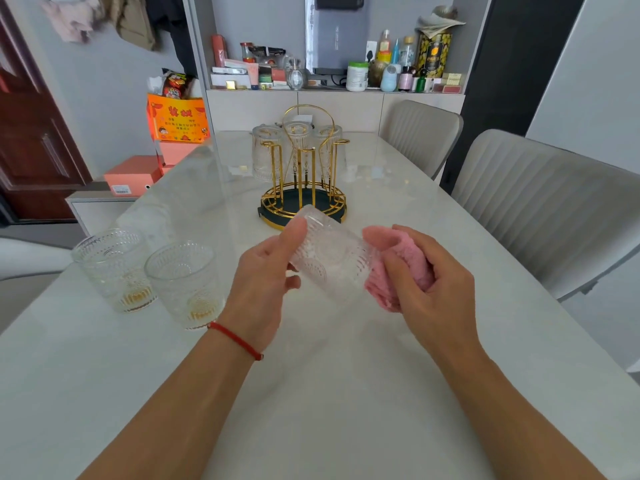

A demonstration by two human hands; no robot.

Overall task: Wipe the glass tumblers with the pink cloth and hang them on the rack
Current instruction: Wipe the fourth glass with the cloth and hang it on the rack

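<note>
A textured glass tumbler [330,252] lies tilted on its side above the table, and my left hand [265,271] grips it with the thumb over its upper wall. My right hand [429,282] holds the bunched pink cloth [384,289] against the tumbler's right end. Two more tumblers [112,268] [185,282] stand upright at the left of the white table [311,393]. Behind my hands stands the gold rack [304,174] on a dark round base, with three tumblers [266,154] hanging upside down on its far pegs.
Two grey padded chairs [540,202] stand along the table's right side. Orange and pink boxes [176,126] are stacked off the table's far left corner. A cluttered shelf [332,74] of bottles and jars sits behind the table's far end.
</note>
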